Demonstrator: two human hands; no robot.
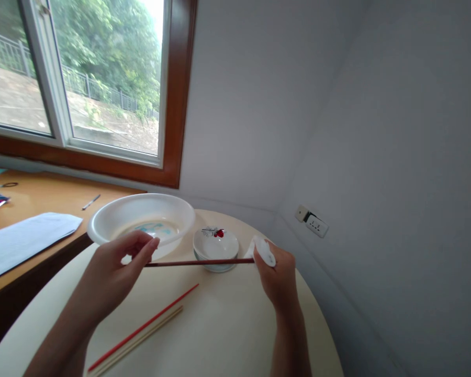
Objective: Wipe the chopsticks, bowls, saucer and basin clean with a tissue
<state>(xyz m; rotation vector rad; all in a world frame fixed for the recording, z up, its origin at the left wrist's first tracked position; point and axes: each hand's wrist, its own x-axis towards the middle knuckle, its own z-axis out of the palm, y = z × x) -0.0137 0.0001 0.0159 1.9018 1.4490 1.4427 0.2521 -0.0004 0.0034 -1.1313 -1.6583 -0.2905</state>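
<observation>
A dark reddish-brown chopstick is held level above the table between my two hands. My left hand pinches its left end with thumb and fingers. Around the other end, my right hand is closed with a crumpled white cloth or tissue wrapped on the stick. Behind the chopstick stand stacked white bowls, the top one with a red and black floral print. On the table below my hands lie a red chopstick and light wooden chopsticks, side by side and slanting.
A wide translucent white basin stands behind my left hand on the round cream table. To the left, a wooden desk holds a pen, white folded sheet and scissors. A wall socket is at right.
</observation>
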